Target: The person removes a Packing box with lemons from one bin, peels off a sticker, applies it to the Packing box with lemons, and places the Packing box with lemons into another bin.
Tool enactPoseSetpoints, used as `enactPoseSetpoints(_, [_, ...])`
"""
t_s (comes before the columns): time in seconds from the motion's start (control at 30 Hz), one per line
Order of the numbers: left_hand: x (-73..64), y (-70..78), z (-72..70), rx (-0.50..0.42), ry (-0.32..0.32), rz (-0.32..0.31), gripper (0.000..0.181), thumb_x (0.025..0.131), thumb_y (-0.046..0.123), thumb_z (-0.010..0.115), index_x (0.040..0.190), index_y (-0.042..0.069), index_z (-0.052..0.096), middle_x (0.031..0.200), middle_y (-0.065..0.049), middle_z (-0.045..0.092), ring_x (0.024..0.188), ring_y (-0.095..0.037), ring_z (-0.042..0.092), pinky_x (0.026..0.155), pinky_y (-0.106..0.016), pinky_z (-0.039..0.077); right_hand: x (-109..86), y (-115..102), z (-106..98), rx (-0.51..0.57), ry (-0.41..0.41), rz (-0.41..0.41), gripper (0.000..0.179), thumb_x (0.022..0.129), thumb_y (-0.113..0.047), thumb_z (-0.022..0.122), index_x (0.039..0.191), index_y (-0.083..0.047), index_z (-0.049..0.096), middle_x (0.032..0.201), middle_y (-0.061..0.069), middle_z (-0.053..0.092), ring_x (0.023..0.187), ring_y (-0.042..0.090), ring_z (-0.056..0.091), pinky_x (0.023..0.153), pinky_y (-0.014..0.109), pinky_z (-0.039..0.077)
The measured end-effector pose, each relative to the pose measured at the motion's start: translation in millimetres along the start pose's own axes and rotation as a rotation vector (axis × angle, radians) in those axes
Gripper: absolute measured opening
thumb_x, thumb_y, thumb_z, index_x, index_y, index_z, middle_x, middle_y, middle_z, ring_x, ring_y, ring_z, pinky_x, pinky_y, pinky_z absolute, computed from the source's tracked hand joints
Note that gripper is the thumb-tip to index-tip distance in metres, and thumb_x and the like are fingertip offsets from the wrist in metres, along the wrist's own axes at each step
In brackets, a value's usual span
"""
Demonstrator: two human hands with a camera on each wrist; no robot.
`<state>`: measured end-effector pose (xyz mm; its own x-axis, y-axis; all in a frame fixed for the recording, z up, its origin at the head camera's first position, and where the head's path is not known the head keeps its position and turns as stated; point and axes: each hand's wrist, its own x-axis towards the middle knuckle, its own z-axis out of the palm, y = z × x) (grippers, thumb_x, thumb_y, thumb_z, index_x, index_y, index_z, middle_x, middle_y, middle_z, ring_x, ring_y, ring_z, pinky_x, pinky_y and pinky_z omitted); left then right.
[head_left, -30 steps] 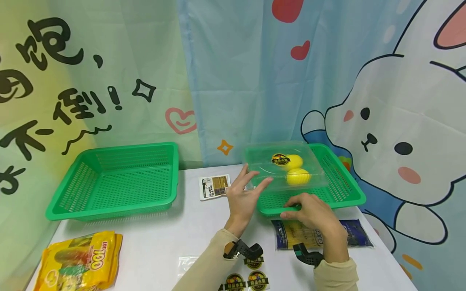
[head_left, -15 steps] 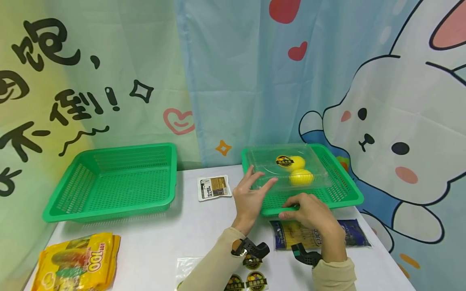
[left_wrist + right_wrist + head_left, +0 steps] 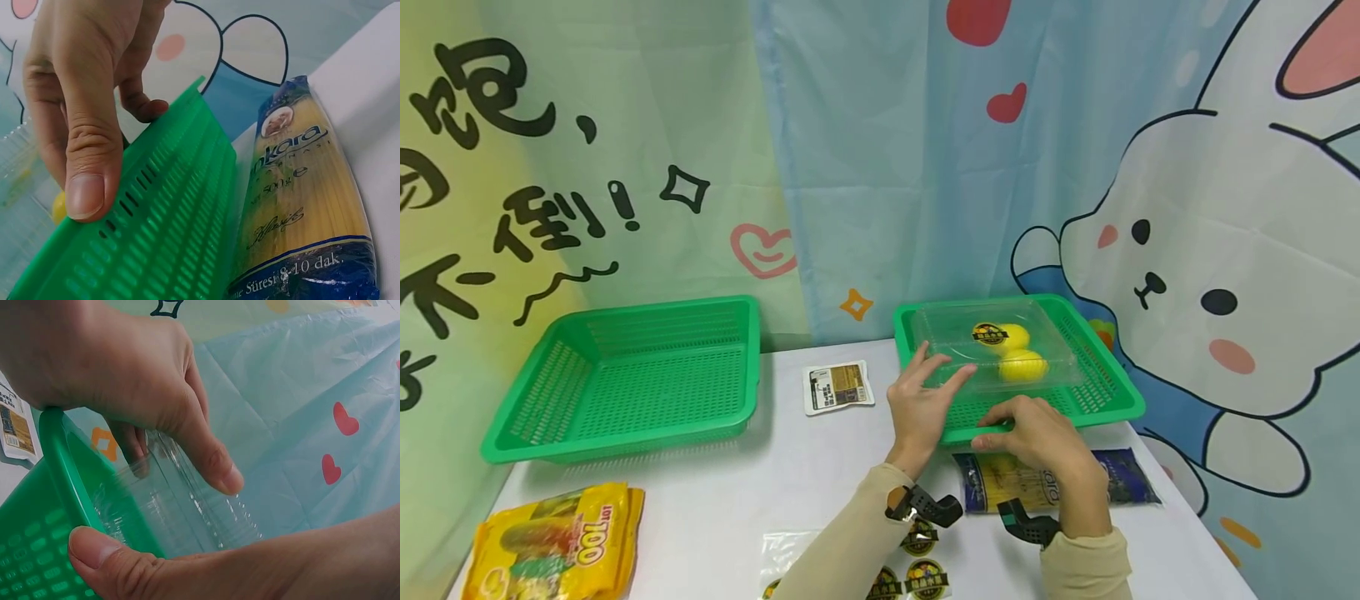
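Note:
A clear plastic fruit box (image 3: pixel 940 333) with a round black-and-gold sticker (image 3: pixel 990 333) lies in the right green basket (image 3: pixel 1131 400). Two yellow lemons (image 3: pixel 1022 365) show through its plastic. My left hand (image 3: pixel 917 408) holds the box by its near left corner, thumb in front and fingers behind, as the right wrist view shows. With my right hand (image 3: pixel 1037 433) I grip the basket's near rim, thumb outside and fingers over the inside. The left wrist view shows this right hand (image 3: pixel 87 81) on the rim, beside a bag of spaghetti (image 3: pixel 306 187).
At the left stands another green basket (image 3: pixel 647 375), with yellow snack bags (image 3: pixel 553 542) in front. A small flat pouch (image 3: pixel 838 387) lies between the baskets. Sticker sheets (image 3: pixel 925 575) lie partly under my left forearm. A printed curtain (image 3: pixel 865 167) hangs behind the table.
My left hand and the fruit box have shifted a little right and down into the basket. My right hand has stayed on the rim. The head view has turned slightly right.

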<state>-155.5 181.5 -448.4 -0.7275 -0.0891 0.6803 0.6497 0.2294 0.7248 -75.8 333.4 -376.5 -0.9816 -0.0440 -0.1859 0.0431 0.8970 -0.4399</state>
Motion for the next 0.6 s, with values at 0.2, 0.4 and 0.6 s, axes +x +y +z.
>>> enactPoseSetpoints(0.2, [1.1, 0.8, 2.7, 0.021, -0.007, 0.014, 0.029, 0.080, 0.029, 0.092, 0.094, 0.006, 0.081, 0.107, -0.022, 0.078, 0.122, -0.037, 0.070, 0.037, -0.009, 0.026, 0.8, -0.7, 0.5, 0.007, 0.008, -0.005, 0.038, 0.086, -0.041, 0.086, 0.113, -0.015, 0.082, 0.119, 0.010, 0.077, 0.106, 0.036, 0.070, 0.090, 0.062, 0.056])
enactPoseSetpoints(0.4, [-0.8, -1.0, 4.2, 0.044, -0.043, -0.015, 0.027, 0.080, 0.031, 0.092, 0.093, 0.009, 0.081, 0.110, -0.020, 0.078, 0.122, -0.034, 0.070, 0.037, -0.009, 0.027, 1.0, -0.7, 0.4, 0.013, 0.008, -0.002, 0.036, 0.086, -0.039, 0.086, 0.112, -0.015, 0.082, 0.119, 0.011, 0.077, 0.107, 0.038, 0.070, 0.091, 0.062, 0.056])
enactPoseSetpoints(0.6, [-1.1, -3.3, 6.7, 0.084, -0.081, -0.027, 0.027, 0.080, 0.033, 0.092, 0.090, 0.011, 0.082, 0.111, -0.020, 0.078, 0.120, -0.034, 0.071, 0.037, -0.008, 0.029, 0.6, -0.2, 0.0, 0.017, 0.005, -0.012, 0.037, 0.086, -0.038, 0.086, 0.113, -0.013, 0.082, 0.120, 0.012, 0.077, 0.107, 0.038, 0.071, 0.090, 0.062, 0.056])
